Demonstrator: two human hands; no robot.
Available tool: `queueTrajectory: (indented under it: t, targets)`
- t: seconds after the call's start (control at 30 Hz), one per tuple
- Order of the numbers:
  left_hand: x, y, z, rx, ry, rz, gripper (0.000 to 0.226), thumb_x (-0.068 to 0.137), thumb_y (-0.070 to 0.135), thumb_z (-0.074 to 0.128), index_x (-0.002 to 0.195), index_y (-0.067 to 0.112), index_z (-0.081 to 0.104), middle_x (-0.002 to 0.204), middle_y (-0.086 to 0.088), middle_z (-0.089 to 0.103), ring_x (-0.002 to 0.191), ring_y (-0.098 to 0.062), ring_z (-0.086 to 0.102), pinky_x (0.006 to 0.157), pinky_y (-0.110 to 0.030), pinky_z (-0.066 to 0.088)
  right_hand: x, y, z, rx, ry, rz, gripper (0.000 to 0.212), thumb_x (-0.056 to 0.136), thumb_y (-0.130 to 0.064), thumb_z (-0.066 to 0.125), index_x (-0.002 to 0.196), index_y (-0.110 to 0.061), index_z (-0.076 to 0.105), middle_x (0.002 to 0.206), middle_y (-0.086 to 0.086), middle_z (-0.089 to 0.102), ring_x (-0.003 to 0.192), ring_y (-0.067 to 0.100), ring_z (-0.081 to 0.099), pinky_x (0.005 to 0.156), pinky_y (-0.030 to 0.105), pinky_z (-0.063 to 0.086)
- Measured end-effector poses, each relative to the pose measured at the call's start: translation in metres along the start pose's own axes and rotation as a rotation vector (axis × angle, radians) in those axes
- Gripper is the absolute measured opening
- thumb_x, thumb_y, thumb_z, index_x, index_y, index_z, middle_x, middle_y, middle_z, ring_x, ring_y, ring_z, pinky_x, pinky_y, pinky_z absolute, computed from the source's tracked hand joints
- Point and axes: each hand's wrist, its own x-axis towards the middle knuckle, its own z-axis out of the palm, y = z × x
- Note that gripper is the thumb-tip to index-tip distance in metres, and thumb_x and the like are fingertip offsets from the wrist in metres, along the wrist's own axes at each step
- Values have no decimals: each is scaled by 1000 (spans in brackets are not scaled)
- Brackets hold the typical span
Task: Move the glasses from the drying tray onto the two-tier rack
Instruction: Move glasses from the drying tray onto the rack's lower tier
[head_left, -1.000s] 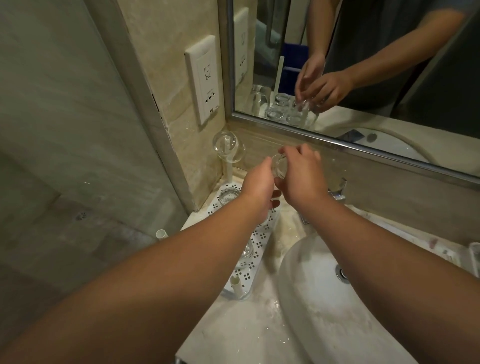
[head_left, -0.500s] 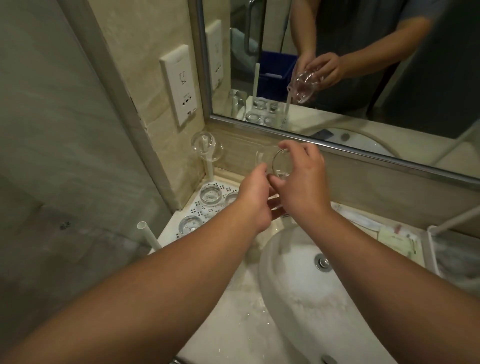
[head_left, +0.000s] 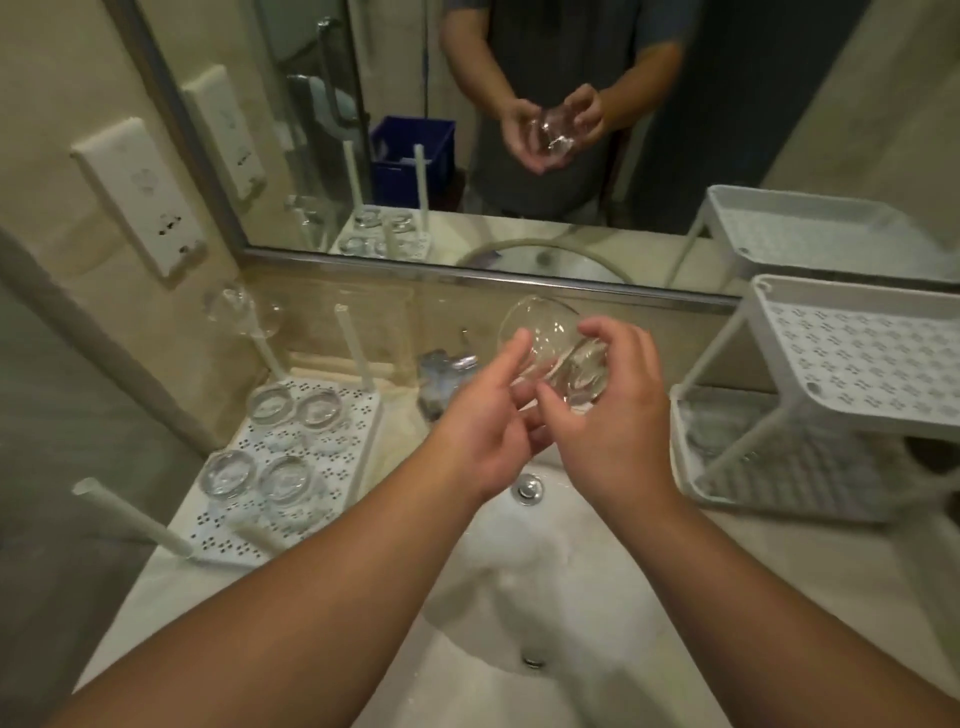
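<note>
A clear glass (head_left: 550, 345) lies tilted on its side in the air above the sink, mouth toward the mirror. My right hand (head_left: 618, 415) grips its base end. My left hand (head_left: 483, 421) touches its lower side with spread fingers. The white perforated drying tray (head_left: 343, 467) sits at the left with several glasses (head_left: 270, 405) upside down on it and one glass (head_left: 241, 312) hung on a peg at the back. The white two-tier rack (head_left: 852, 364) stands at the right; its top shelf is bare and its lower shelf is blurred.
A white sink basin (head_left: 519, 597) with a metal drain lies below my hands. The tap (head_left: 447, 371) stands behind them. A mirror (head_left: 519, 130) spans the back wall, a wall socket (head_left: 140, 197) is at the left. White pegs (head_left: 132, 517) stick up from the tray.
My view has swung right, bringing the rack into sight. Both hands carried the glass to the right over the sink, and it now lies more on its side.
</note>
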Motion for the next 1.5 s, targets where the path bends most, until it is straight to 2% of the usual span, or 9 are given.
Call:
queueTrajectory:
  t: [0.17,0.3,0.47,0.63,0.83,0.93,1.23,1.4,1.5]
  targets:
    - [2,-56,41,136,-36,39,26,86,31,72,106,16,66,91,0,78,78,-18,73,69,-31,59,-25,40,-63,-27,44,153,60,69,-14,81,115,-30,47,111,-8,48,100,-1,51,81,11,41]
    - [7,-100,75,213,-76,51,38,85,15,75,119,17,59,82,-2,77,64,-12,70,69,-29,57,-46,70,-110,-47,34,246,69,69,-19,84,123,-34,43,118,-7,50,103,-4,51,83,10,42]
    - [16,-154,110,384,-134,35,56,74,13,82,124,24,58,95,-1,75,89,-14,73,85,-35,57,-70,113,-159,-61,-24,418,89,70,-20,84,141,-36,33,130,-15,45,115,-3,46,85,3,35]
    - [26,-202,137,491,-170,-17,68,58,23,87,121,21,63,104,4,74,98,-12,72,77,-27,54,-87,157,-196,-22,-30,636,97,69,-34,85,146,-37,26,130,-13,53,112,2,57,85,17,47]
    - [47,-250,149,579,-190,-48,37,64,14,83,93,36,77,117,-8,68,108,-27,67,76,-30,56,-102,202,-221,-42,-62,740,92,68,-35,83,144,-42,32,116,-22,54,103,-7,53,79,16,45]
    - [59,-270,152,608,-173,-39,36,61,12,84,82,41,76,103,3,67,105,-15,65,84,-33,57,-106,224,-225,-36,-72,769,90,68,-30,82,143,-40,35,117,-21,54,102,-5,55,74,10,41]
    - [99,-308,162,714,-169,-17,84,66,17,82,142,30,47,102,25,67,97,5,66,75,-15,53,-106,288,-221,-61,-72,832,85,71,-15,81,141,-33,36,134,-12,55,111,0,56,75,4,41]
    - [128,-314,168,756,-83,-53,69,75,3,70,134,33,49,126,11,59,112,-4,59,71,-14,49,-93,322,-211,-74,-24,828,92,66,-11,82,139,-37,33,135,-5,57,118,9,58,85,19,49]
    - [146,-313,174,773,-63,-93,68,73,-1,61,132,31,50,130,10,57,112,-8,58,74,-23,48,-82,342,-203,-79,1,830,96,64,-13,86,142,-32,32,139,-4,54,122,7,53,80,6,40]
